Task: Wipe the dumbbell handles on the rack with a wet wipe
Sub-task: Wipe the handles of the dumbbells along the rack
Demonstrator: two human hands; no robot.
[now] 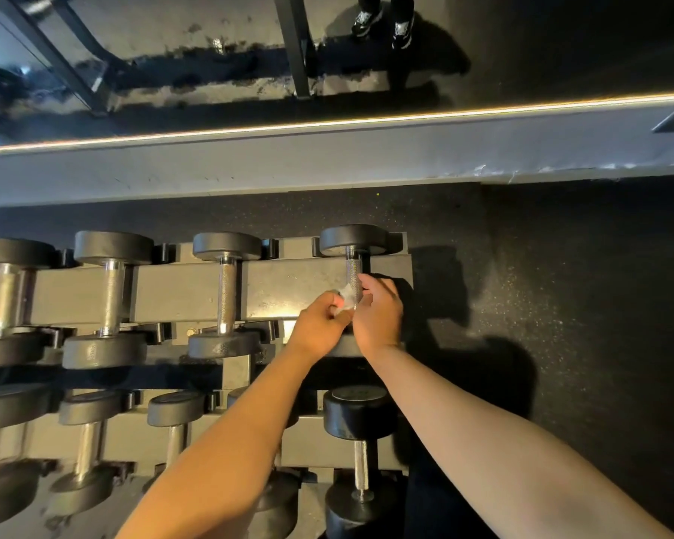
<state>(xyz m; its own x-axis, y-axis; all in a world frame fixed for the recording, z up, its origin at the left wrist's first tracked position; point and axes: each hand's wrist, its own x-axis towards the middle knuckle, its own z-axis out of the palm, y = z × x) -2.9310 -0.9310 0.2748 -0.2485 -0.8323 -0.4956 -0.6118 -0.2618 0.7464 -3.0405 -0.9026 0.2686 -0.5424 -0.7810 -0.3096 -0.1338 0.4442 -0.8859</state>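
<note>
Landmark = the end dumbbell [353, 266] on the upper row of the rack [281, 289], far right slot.

Nearest me, below that dumbbell: lower row w/ another short dumbbell [360, 441], handle bare, not being touched. Both forearms cross over this row, so the weights left of it are partly covered and blurred; can't read any markings.

At the landmark itself: left hand [320, 324] has fingers curled, pinching one end of the wet wipe [347, 299]. Right hand [378, 313] is curled in on the other side, fingertips nipping the wipe against the knurled handle. Looks like the wipe is being stretched round the bar between both hands so it can be dragged along the grip — my guess. Near head of that dumbbell is hidden behind the hands; how far the wipe wraps round, can't tell.

Left of the landmark: three more dumbbells on the same row, handles chrome, whether wiped or not I can't say.

Beyond the landmark: dark floor, a grey ledge [327, 157] w/ a light strip, then someone's shoes [382, 23] at top, cut off at the shins.
</note>
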